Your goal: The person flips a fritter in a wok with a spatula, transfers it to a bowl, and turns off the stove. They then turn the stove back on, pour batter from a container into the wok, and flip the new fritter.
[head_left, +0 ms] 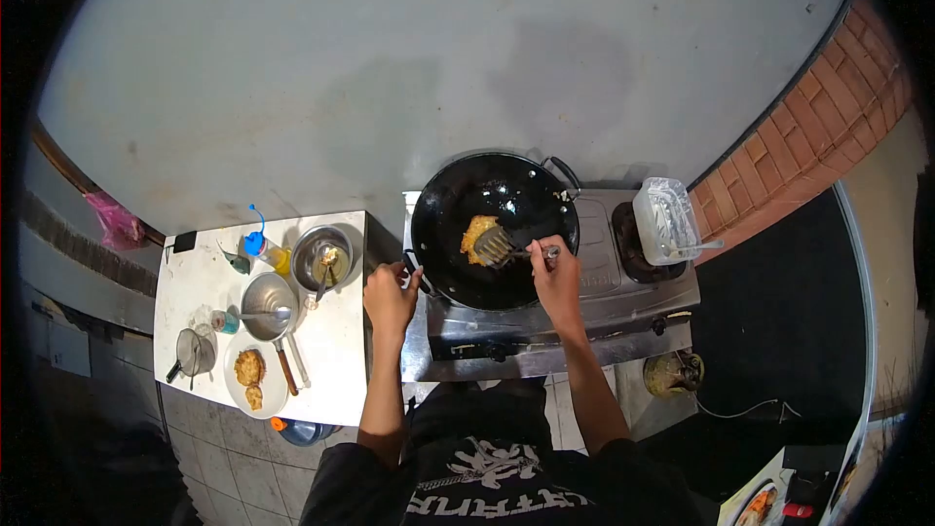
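A black wok (458, 282) sits on the stove, with a golden-brown fried omelette-like piece (477, 234) inside. My right hand (556, 282) is closed around the handle of a slotted metal spatula (495, 245), whose head lies against the fried piece's right side. At the wok's left rim, my left hand (391, 298) is closed on the wok's side handle (426, 279). The second wok handle (565, 173) sticks out at the upper right.
Right of the wok, a clear plastic container (668, 222) stands over the other burner. On the white table (209, 282) are a metal bowl (304, 258), a saucepan (258, 297), an oil bottle (276, 255), a strainer (195, 353) and a plate (278, 392) holding fried pieces. A gas cylinder (672, 373) stands below.
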A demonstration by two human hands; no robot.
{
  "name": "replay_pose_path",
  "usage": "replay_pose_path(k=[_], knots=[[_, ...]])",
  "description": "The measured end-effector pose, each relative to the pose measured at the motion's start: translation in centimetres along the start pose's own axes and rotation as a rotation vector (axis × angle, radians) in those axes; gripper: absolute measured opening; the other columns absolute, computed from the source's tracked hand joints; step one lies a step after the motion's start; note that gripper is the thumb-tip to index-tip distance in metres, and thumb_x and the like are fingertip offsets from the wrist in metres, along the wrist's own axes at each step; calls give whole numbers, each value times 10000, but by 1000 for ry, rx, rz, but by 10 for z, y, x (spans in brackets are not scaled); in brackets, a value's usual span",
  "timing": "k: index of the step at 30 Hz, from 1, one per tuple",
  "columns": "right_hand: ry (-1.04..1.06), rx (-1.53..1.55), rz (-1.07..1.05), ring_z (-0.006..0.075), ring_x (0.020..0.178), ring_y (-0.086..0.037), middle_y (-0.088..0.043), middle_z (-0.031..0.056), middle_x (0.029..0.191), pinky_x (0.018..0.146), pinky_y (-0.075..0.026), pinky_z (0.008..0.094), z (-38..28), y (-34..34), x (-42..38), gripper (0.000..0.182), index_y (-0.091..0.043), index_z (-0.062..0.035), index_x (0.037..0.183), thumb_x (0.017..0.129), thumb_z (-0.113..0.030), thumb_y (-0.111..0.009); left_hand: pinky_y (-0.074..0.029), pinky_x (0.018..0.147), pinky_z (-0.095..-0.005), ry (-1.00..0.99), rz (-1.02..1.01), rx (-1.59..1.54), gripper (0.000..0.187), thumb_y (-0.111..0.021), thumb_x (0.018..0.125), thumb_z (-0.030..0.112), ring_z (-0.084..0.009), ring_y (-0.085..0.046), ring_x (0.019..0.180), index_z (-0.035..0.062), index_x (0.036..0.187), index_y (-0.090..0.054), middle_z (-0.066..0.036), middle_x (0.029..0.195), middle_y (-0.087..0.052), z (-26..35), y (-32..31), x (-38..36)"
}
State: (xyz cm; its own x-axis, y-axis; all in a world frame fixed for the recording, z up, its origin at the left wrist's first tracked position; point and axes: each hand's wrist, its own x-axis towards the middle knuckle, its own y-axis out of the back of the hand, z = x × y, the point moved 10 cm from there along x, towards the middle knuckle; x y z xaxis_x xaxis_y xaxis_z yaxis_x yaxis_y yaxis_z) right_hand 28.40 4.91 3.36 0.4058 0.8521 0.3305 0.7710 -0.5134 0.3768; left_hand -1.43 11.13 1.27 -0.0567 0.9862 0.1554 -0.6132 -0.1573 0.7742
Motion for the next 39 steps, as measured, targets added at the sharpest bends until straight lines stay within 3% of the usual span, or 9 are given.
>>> replay_pose_path(k=[3,7,13,17,21,30,36,39], knots=[[-29,96,57,64,515,-534,-573,22,629,449,-408,248,2,7,-3,162,-591,-7,826,939,-124,-600,-513,663,-396,-25,-14,0,331,-758,781,329,-297,-663,742,21,894,-713,-130,767,-673,0,-3,1],[-126,320,122,58,533,-566,-597,16,657,441,-420,224,6,20,-13,143,-619,-8,857,936,-126,-607,-512,673,-406,2,-19,-7,342,-753,786,338,-312,-665,760,18,901,-713,-135,791,-681,-2,-3,-2],[-9,309,144,71,561,-605,-620,33,703,443,-448,214,-10,25,-6,101,-618,18,874,919,-71,-608,-512,678,-419,-6,-7,-23,344,-747,791,345,-324,-668,763,25,911,-716,-139,803,-690,-7,-8,1],[-32,270,88,90,545,-615,-599,48,657,435,-446,229,5,3,-9,88,-610,22,849,905,-46,-609,-511,656,-424,30,-30,-7,318,-752,787,346,-325,-671,735,44,882,-721,-134,771,-692,0,0,0],[-124,204,68,99,533,-615,-590,66,642,440,-447,232,1,2,-18,168,-581,23,826,927,-109,-601,-509,645,-422,39,-19,-55,315,-759,778,351,-322,-670,720,51,866,-724,-127,747,-691,-1,0,-1],[-49,145,63,127,539,-622,-574,61,607,465,-454,263,1,-7,-14,177,-562,17,826,940,-115,-589,-506,655,-386,36,70,-117,373,-784,758,318,-295,-674,719,11,955,-706,-119,767,-697,0,6,-5],[-36,105,14,100,535,-591,-566,60,602,466,-444,266,0,1,-14,162,-566,19,833,937,-103,-593,-508,660,-364,44,70,-170,407,-790,754,317,-277,-673,704,1,989,-688,-124,776,-698,1,8,-7],[-103,120,70,108,538,-602,-596,56,617,483,-457,259,4,9,-12,145,-592,14,860,932,-111,-603,-511,656,-358,63,61,-152,397,-785,761,321,-263,-676,694,2,978,-690,-122,773,-700,2,7,-8]])
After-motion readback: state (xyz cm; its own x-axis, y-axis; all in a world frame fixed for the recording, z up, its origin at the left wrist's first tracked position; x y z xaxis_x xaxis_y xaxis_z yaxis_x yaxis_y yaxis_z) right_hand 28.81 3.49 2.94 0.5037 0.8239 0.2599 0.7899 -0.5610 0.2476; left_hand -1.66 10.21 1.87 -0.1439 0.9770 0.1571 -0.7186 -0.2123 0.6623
